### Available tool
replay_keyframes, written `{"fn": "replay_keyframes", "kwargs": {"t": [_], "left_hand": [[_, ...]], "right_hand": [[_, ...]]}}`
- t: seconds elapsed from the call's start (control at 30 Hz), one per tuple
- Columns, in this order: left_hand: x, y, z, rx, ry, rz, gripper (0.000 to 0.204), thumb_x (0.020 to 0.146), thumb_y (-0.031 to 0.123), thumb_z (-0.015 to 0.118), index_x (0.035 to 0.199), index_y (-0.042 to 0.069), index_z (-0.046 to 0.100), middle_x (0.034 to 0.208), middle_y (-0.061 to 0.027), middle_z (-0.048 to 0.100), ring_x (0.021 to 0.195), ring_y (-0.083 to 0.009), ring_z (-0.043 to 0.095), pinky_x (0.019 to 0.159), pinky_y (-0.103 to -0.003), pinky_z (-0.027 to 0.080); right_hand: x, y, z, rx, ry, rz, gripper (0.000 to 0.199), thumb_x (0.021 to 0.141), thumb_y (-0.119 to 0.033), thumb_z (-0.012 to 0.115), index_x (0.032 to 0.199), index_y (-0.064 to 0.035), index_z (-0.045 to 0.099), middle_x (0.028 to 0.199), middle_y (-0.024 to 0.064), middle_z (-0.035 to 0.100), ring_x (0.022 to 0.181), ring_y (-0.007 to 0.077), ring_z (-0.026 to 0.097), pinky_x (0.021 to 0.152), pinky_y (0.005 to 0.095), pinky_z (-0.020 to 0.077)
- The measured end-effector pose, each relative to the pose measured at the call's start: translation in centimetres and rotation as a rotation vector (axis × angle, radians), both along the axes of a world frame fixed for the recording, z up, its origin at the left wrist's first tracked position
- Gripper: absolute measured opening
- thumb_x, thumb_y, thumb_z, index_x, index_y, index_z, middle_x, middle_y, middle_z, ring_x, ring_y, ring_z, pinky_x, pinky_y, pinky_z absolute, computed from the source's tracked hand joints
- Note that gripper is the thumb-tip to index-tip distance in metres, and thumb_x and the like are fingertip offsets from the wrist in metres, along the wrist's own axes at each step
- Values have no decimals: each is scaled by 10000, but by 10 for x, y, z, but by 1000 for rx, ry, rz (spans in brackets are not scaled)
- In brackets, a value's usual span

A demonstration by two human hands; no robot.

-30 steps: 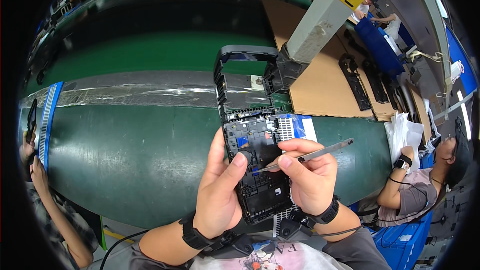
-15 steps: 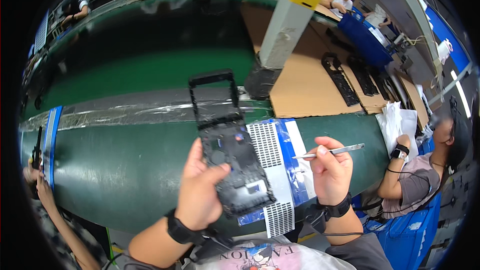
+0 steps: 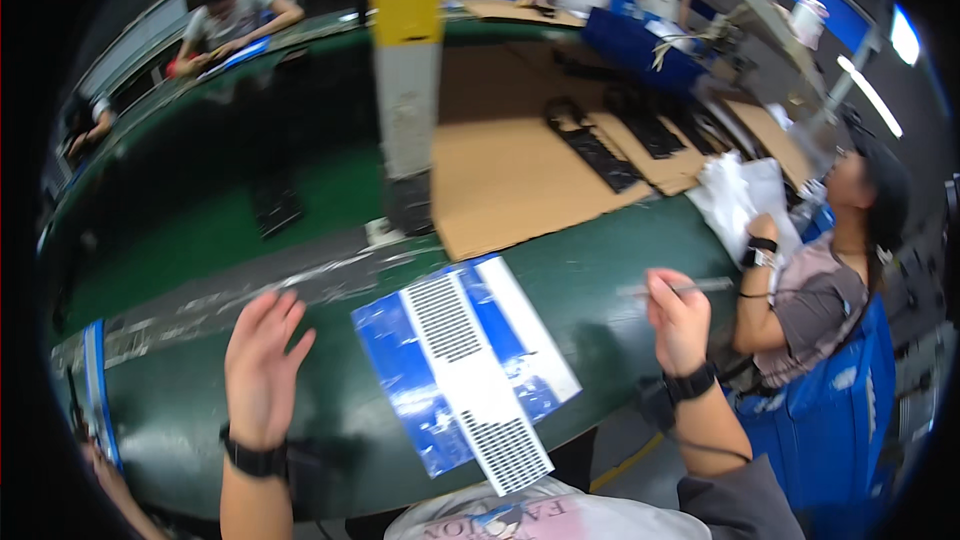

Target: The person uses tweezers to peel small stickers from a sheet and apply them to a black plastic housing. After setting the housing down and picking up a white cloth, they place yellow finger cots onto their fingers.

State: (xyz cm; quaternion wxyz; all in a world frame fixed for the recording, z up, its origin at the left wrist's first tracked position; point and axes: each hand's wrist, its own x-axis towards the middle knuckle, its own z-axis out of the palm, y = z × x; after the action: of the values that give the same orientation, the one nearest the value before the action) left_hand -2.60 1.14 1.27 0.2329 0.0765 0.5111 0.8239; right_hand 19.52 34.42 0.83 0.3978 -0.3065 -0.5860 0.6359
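Gripping a thin grey metal tool (image 3: 672,288), your right hand (image 3: 680,320) hovers right of the blue-and-white perforated panel (image 3: 468,370), flat on the smooth green counter (image 3: 620,240). Your left hand (image 3: 262,365) hangs open, fingers spread, left of that panel, touching nothing.

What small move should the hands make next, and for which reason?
Probably bring the left hand down toward the blue and white sheet: it hovers open and holds nothing, while the right hand grips a thin tool above the green belt.
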Motion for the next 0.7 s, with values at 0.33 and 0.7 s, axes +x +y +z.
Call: {"fn": "replay_keyframes", "kwargs": {"t": [0.33,0.7], "left_hand": [[63,-21,1,31,81,98,333,815,73,480,1137,19,415,1188,-149,455,1081,-227,448,893,-365,346],[91,25,32,163,-209,-481,472,804,246,495,1180,-8,369,1213,-246,387,1121,-335,409,871,-515,383]], "right_hand": [[-73,194,-36,1271,-1021,-22,236,715,-86,494,895,-126,643,876,154,597,865,280,569,794,371,443],[-3,-28,104,987,-525,462,92,639,-29,598,699,-24,529,547,93,483,490,241,495,458,307,391]]}}
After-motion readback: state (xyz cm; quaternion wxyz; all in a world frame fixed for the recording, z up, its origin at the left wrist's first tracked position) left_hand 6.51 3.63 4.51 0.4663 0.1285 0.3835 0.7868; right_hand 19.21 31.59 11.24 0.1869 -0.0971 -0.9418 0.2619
